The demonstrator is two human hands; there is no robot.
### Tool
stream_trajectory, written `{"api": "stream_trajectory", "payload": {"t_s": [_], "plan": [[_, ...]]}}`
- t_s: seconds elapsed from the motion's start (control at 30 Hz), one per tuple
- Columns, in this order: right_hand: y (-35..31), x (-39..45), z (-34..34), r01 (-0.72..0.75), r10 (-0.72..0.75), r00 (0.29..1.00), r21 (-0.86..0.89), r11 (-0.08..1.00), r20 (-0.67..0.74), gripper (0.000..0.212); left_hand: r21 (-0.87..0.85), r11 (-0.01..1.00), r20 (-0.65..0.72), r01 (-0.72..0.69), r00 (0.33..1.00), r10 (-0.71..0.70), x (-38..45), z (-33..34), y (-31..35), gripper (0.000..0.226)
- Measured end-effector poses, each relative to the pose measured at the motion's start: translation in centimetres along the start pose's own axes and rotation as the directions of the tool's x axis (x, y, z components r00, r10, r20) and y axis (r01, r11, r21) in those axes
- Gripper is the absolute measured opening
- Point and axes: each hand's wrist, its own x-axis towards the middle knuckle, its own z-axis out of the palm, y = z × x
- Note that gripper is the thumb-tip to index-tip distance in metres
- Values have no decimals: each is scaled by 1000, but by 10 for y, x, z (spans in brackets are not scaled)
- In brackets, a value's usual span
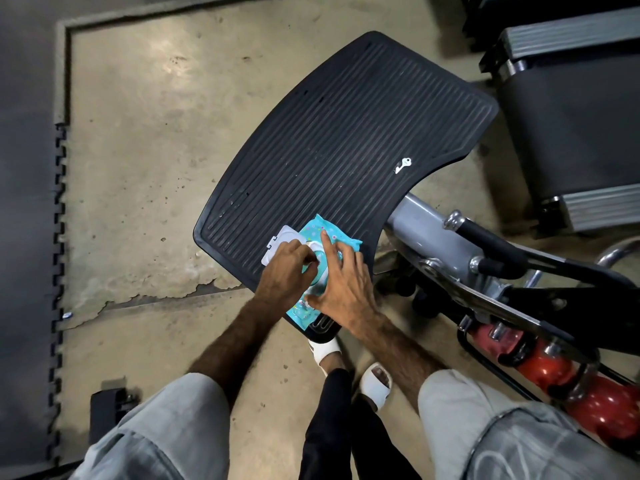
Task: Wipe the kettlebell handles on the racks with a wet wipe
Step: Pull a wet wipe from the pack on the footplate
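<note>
A turquoise pack of wet wipes (341,239) lies at the near corner of a black ribbed platform (349,140). Its white flip lid (282,242) stands open to the left. My left hand (285,271) has its fingers curled at the pack's white opening, pinching at a wipe there. My right hand (343,282) rests on the pack, index finger stretched flat along its top, holding it down. Red kettlebells (543,362) sit in a rack at the lower right, their handles partly hidden by the black frame.
A small silver key (402,165) lies on the platform's right side. Grey and black machine arms (485,258) run to the right. Treadmill-like equipment (568,133) stands at the upper right. Worn concrete floor (145,168) is bordered by dark rubber mats (24,168). My sandalled feet (375,379) stand below.
</note>
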Motion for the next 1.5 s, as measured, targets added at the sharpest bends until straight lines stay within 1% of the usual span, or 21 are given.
{"api": "stream_trajectory", "payload": {"t_s": [0.1, 0.17, 0.23, 0.4, 0.5, 0.57, 0.6, 0.67, 0.73, 0.83, 0.9, 0.97, 1.03, 1.07, 1.13, 1.2, 1.23, 1.3, 1.37, 1.43, 1.5], "plan": [[2, 1, 0, -18, 18, 1000, 2, 1000, -9, 126, -158, 987, -57, 38, 997, -48, 1, 0, 6, 9], [3, 2, 1, -25, 25, 999, -4, 1000, -19, 126, -323, 940, -98, 107, 984, -146, 1, -3, 11, 14], [4, 3, 0, -23, 23, 999, -20, 1000, -25, 126, -407, 907, -109, 110, 980, -168, 3, -8, 12, 18], [3, 2, -1, -22, 22, 1000, 3, 1000, 9, 127, -404, 909, -43, 103, 990, -132, 0, -13, 10, 24], [4, 2, 0, -16, 16, 1000, 2, 1000, -15, 128, -252, 964, -73, 87, 991, -109, 2, -9, 9, 28], [5, 2, 1, -6, 6, 1000, -6, 1000, -18, 129, -330, 935, -89, 131, 982, -169, 2, -8, 10, 26], [6, 2, 1, -6, 6, 1000, -9, 1000, -11, 129, -467, 867, -89, 175, 966, -243, 0, -9, 12, 25], [8, 3, 2, -20, 20, 1000, 2, 1000, 2, 130, -723, 658, -86, 211, 917, -389, -4, -14, 18, 22], [8, 1, 4, -34, 34, 999, 15, 999, -14, 129, -839, 509, -86, 194, 876, -475, -8, -19, 19, 19], [6, -1, 4, -13, 13, 1000, -10, 1000, -28, 109, -912, 328, 31, 248, 836, -548, -12, -29, 20, 19], [4, 0, -2, 2, -2, 1000, -47, 999, 12, 98, -935, 121, 203, 333, 782, -589, -17, -35, 22, 28], [1, 0, -12, -4, 9, 998, -82, 997, 66, 85, -918, -61, 358, 393, 749, -558, -23, -45, 27, 41], [-4, -4, -26, -45, 42, 999, 74, 996, 33, 57, -895, -135, 435, 426, 765, -474, -28, -53, 30, 56], [-9, -9, -38, -85, 83, 996, 240, 967, 19, 41, -890, -151, 451, 430, 780, -433, -32, -60, 36, 63], [-23, -23, -69, -187, 186, 981, 563, 805, 60, 20, -879, -136, 470, 457, 781, -411, -40, -76, 56, 75], [-40, -39, -102, -263, 227, 963, 713, 650, 148, 23, -883, -87, 447, 461, 772, -452, -54, -93, 81, 76], [-49, -51, -120, -263, 211, 963, 749, 608, 167, 25, -892, -48, 420, 450, 784, -458, -65, -103, 95, 72], [-59, -74, -147, -240, 163, 971, 773, 588, 177, 24, -893, 32, 397, 449, 820, -413, -88, -117, 119, 67], [-64, -103, -168, -183, 136, 983, 724, 665, 123, 26, -887, 139, 366, 440, 854, -369, -114, -134, 148, 65], [-65, -126, -184, -150, 144, 988, 668, 729, 65, 16, -903, 162, 322, 397, 877, -356, -134, -151, 177, 48], [-68, -155, -202, -115, 150, 989, 681, 723, 7, 10, -926, 185, 249, 328, 902, -354, -154, -164, 203, 35]]}}
